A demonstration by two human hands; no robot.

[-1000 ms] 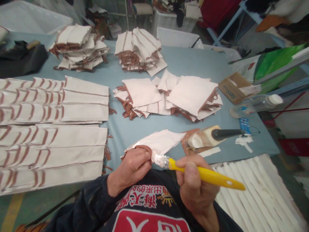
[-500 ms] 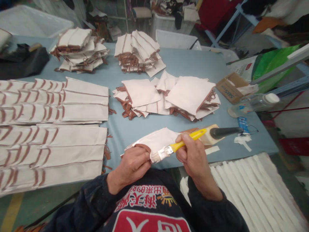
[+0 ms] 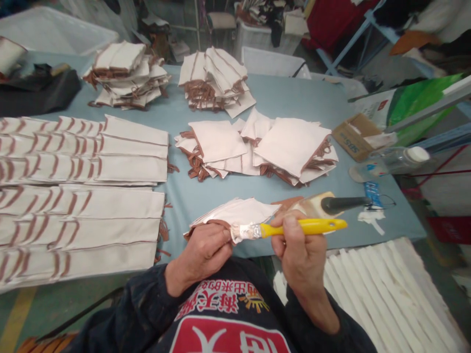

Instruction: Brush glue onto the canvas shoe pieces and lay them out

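Observation:
My right hand [image 3: 300, 250] is closed around the yellow handle of a paintbrush [image 3: 305, 227], held nearly level. The bristle end meets the edge of a white fabric piece with brown trim [image 3: 237, 210], right at my left fingertips. My left hand [image 3: 201, 252] pinches that piece by its brown-edged side, near the front edge of the table. Behind my right hand lies a pale block-like container with a dark-handled brush [image 3: 346, 203] across it. Part of the container is hidden by my hand.
Beyond my hands lie piles of white pieces with brown trim [image 3: 292, 144]. Overlapping rows of them [image 3: 125, 211] cover the left side. At right are a clear bottle [image 3: 392, 162], a cardboard box [image 3: 355, 137] and white strips [image 3: 379, 284].
My right hand has lowered slightly and turned the paintbrush from a slant to nearly level, its tip still at the piece's edge. My left hand keeps its pinch.

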